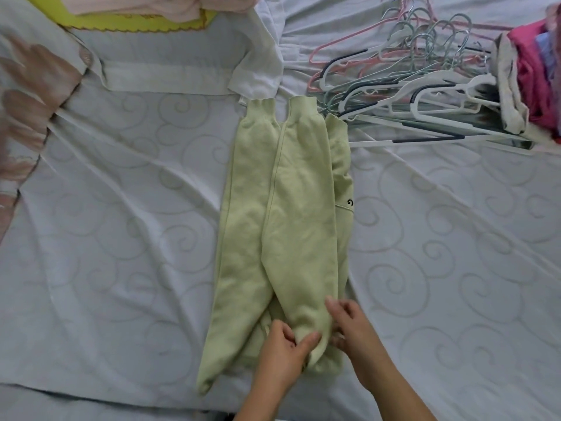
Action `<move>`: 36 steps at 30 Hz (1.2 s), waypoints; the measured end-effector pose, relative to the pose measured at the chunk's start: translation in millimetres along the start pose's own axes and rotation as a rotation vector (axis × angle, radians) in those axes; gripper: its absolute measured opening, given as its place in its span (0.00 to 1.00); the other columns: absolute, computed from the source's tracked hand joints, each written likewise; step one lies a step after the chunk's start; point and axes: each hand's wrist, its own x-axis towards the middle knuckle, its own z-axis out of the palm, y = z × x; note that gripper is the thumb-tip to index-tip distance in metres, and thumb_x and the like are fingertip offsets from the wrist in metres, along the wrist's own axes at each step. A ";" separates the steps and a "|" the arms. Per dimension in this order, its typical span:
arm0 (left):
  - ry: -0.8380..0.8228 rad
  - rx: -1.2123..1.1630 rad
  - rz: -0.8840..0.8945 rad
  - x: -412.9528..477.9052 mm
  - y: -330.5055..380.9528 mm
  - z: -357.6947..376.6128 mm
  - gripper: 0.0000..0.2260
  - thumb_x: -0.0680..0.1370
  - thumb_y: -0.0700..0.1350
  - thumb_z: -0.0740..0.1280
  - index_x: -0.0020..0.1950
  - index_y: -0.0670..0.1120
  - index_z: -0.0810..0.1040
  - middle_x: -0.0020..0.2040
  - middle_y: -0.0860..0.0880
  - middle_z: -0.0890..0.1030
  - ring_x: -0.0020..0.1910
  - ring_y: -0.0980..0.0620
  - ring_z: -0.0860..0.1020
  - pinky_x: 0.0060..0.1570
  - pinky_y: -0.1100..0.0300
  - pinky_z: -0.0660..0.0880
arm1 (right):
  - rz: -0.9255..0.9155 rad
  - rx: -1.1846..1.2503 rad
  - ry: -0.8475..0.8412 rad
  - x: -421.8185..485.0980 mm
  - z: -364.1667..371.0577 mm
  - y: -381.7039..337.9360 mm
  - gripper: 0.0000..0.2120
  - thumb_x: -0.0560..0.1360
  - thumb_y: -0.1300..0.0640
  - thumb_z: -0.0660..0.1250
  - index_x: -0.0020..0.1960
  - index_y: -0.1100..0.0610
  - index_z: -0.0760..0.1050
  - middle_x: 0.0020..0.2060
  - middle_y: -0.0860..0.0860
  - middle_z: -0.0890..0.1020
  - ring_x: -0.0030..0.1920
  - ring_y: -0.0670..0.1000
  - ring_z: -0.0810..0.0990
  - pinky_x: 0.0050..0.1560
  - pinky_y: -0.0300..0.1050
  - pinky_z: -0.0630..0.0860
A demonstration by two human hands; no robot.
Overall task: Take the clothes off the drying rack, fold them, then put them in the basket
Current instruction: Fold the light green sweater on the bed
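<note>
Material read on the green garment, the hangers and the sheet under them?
The green garment: soft knit, likely cotton fleece; matte, slightly fuzzy surface, ribbed cuffs.
The hangers: smooth moulded plastic, some with dark strips, perhaps rubbery; the shiny hooks look like metal.
The sheet: thin woven fabric, matte, swirl pattern, creased.
</note>
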 end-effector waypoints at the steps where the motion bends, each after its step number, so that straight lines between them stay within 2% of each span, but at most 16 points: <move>1: -0.004 -0.073 -0.051 -4.5 -1.5 5.3 0.23 0.66 0.60 0.73 0.40 0.46 0.64 0.30 0.49 0.71 0.27 0.51 0.71 0.29 0.57 0.70 | -0.012 -0.080 0.000 -0.5 -0.1 -1.4 0.12 0.75 0.53 0.67 0.54 0.60 0.73 0.47 0.56 0.82 0.46 0.53 0.82 0.48 0.51 0.80; 3: -0.037 -0.214 -0.167 -10.7 -3.2 12.5 0.17 0.73 0.52 0.70 0.41 0.45 0.64 0.32 0.48 0.73 0.23 0.53 0.72 0.22 0.63 0.67 | -0.011 -0.169 -0.014 -2.7 -0.2 -0.9 0.10 0.74 0.57 0.69 0.54 0.57 0.74 0.48 0.54 0.82 0.48 0.53 0.82 0.52 0.53 0.79; 6: -0.072 -0.284 -0.189 -16.0 -6.7 13.8 0.13 0.75 0.49 0.68 0.41 0.44 0.67 0.26 0.51 0.76 0.21 0.54 0.75 0.19 0.66 0.62 | -0.045 -0.232 0.110 -16.8 -1.9 9.1 0.12 0.72 0.55 0.71 0.46 0.60 0.71 0.40 0.51 0.78 0.39 0.48 0.76 0.39 0.41 0.73; 8: -0.084 -0.269 -0.140 -14.3 -7.7 8.8 0.12 0.76 0.48 0.67 0.39 0.44 0.68 0.24 0.52 0.75 0.22 0.56 0.75 0.20 0.67 0.61 | -0.049 -0.261 0.155 -26.0 -4.3 22.8 0.15 0.71 0.51 0.72 0.41 0.59 0.67 0.34 0.52 0.73 0.32 0.48 0.71 0.33 0.40 0.66; 11: -0.155 -0.229 -0.088 -9.8 -1.7 -0.7 0.11 0.76 0.49 0.68 0.39 0.45 0.70 0.28 0.52 0.72 0.24 0.58 0.71 0.23 0.67 0.62 | -0.006 -0.264 0.134 -36.8 -1.2 35.2 0.15 0.72 0.52 0.71 0.41 0.59 0.68 0.32 0.54 0.74 0.30 0.47 0.73 0.28 0.40 0.71; 14: -0.259 -0.252 -0.113 -11.7 5.1 -3.1 0.12 0.75 0.49 0.68 0.40 0.44 0.69 0.25 0.53 0.74 0.23 0.58 0.72 0.24 0.66 0.62 | -0.048 -0.267 0.124 -42.4 4.3 40.0 0.17 0.67 0.50 0.75 0.43 0.60 0.71 0.41 0.55 0.78 0.39 0.51 0.78 0.41 0.47 0.79; 17: -0.323 -0.373 -0.169 -17.9 7.4 -2.9 0.11 0.78 0.50 0.64 0.43 0.43 0.71 0.28 0.51 0.76 0.25 0.58 0.73 0.26 0.65 0.65 | -0.131 -0.324 0.201 -47.5 6.0 45.9 0.14 0.66 0.57 0.75 0.43 0.55 0.71 0.46 0.55 0.76 0.43 0.50 0.77 0.41 0.35 0.73; 21: -0.359 -0.383 -0.187 -32.5 1.6 -1.8 0.13 0.80 0.50 0.60 0.48 0.40 0.74 0.34 0.47 0.81 0.30 0.53 0.79 0.29 0.65 0.71 | -0.220 -0.313 0.236 -57.2 5.4 47.6 0.07 0.71 0.65 0.68 0.39 0.54 0.74 0.36 0.49 0.81 0.35 0.43 0.78 0.36 0.32 0.72; 23: -0.359 -0.308 -0.180 -36.7 -1.2 -5.5 0.15 0.80 0.52 0.59 0.47 0.42 0.76 0.34 0.48 0.82 0.32 0.52 0.80 0.30 0.64 0.72 | -0.203 -0.242 0.184 -57.5 2.9 48.8 0.08 0.72 0.67 0.66 0.39 0.55 0.77 0.33 0.48 0.83 0.33 0.44 0.78 0.40 0.37 0.74; 24: -0.337 -0.252 -0.163 -35.4 -1.9 -8.4 0.17 0.79 0.56 0.59 0.46 0.43 0.77 0.35 0.48 0.82 0.34 0.52 0.80 0.32 0.63 0.72 | -0.171 -0.202 0.149 -55.7 0.9 51.9 0.09 0.72 0.68 0.66 0.40 0.56 0.78 0.31 0.49 0.83 0.33 0.45 0.78 0.41 0.41 0.75; 26: -0.205 -0.174 -0.086 -27.9 -3.2 -12.8 0.20 0.73 0.62 0.65 0.46 0.44 0.76 0.40 0.48 0.81 0.39 0.54 0.78 0.37 0.63 0.72 | -0.104 -0.142 0.079 -50.9 -3.0 59.7 0.07 0.72 0.68 0.67 0.40 0.58 0.79 0.29 0.50 0.80 0.32 0.47 0.75 0.37 0.39 0.73; 28: -0.134 -0.265 -0.073 -18.3 -3.2 -13.1 0.16 0.71 0.53 0.72 0.48 0.44 0.72 0.41 0.47 0.80 0.38 0.55 0.79 0.36 0.63 0.74 | -0.048 -0.110 0.051 -45.1 -5.3 69.9 0.04 0.71 0.67 0.68 0.40 0.60 0.78 0.29 0.54 0.75 0.33 0.50 0.70 0.31 0.35 0.68; 30: -0.190 -0.329 -0.104 -11.4 -4.0 -5.7 0.12 0.74 0.38 0.70 0.50 0.44 0.68 0.44 0.44 0.81 0.37 0.54 0.80 0.34 0.61 0.78 | 0.036 -0.047 0.051 -38.2 -8.2 81.7 0.06 0.73 0.71 0.66 0.40 0.63 0.76 0.32 0.57 0.73 0.34 0.51 0.67 0.27 0.34 0.64; 31: -0.176 -0.265 -0.081 -6.7 -9.3 -0.6 0.13 0.73 0.35 0.69 0.50 0.45 0.67 0.46 0.43 0.80 0.39 0.51 0.80 0.35 0.58 0.79 | 0.083 -0.021 0.052 -35.1 -9.9 85.9 0.07 0.73 0.73 0.64 0.40 0.64 0.76 0.32 0.57 0.73 0.33 0.51 0.67 0.26 0.34 0.64; 33: -0.060 0.021 0.032 0.1 -18.7 6.7 0.15 0.71 0.40 0.71 0.50 0.47 0.66 0.49 0.40 0.80 0.44 0.45 0.79 0.44 0.51 0.78 | 0.134 -0.046 0.073 -29.7 -12.3 91.8 0.08 0.71 0.73 0.65 0.38 0.62 0.75 0.27 0.54 0.75 0.31 0.51 0.70 0.26 0.35 0.67; 36: 0.078 0.425 0.168 -1.1 -12.9 4.5 0.26 0.70 0.49 0.73 0.62 0.46 0.64 0.54 0.44 0.78 0.52 0.43 0.77 0.48 0.54 0.73 | 0.019 -0.401 0.175 -30.9 -19.0 83.5 0.08 0.67 0.65 0.70 0.36 0.54 0.74 0.28 0.48 0.79 0.35 0.50 0.76 0.39 0.43 0.74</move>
